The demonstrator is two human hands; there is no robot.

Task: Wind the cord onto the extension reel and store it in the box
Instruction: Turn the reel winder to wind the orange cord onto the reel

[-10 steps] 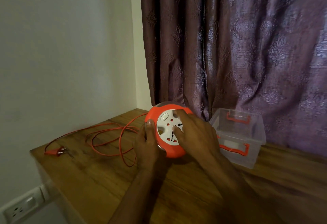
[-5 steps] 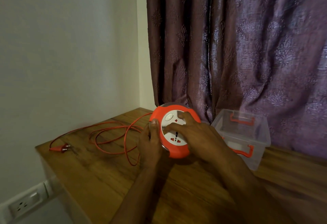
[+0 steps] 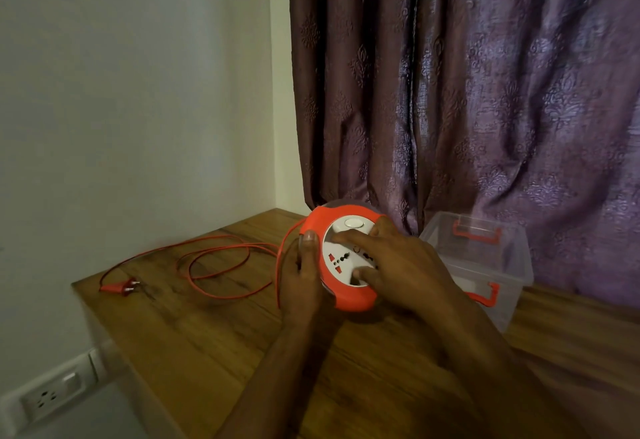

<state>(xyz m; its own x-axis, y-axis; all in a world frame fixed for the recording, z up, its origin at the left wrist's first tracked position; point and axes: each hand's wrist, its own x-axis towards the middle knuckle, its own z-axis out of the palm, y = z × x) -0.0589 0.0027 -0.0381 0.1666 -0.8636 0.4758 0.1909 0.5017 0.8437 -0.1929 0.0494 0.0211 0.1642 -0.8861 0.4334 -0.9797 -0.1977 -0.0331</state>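
Left hand (image 3: pixel 300 282): bare as I see it, no glove, ring or watch.
Right hand (image 3: pixel 398 267): bare as well, nothing worn.
Forearms: both uncovered up to the frame edge; I see no sleeve.
Thumbnail: left, short.

Looking like a home room: patterned purple curtain (image 3: pixel 467 92) hanging behind wooden table (image 3: pixel 214 334), plain white wall (image 3: pixel 131 92), wall socket (image 3: pixel 45 398) sitting low beside it.

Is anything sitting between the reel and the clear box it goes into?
Nothing visible. The box stands open just right of the reel, with only the right hand on the reel's face lying across that side.
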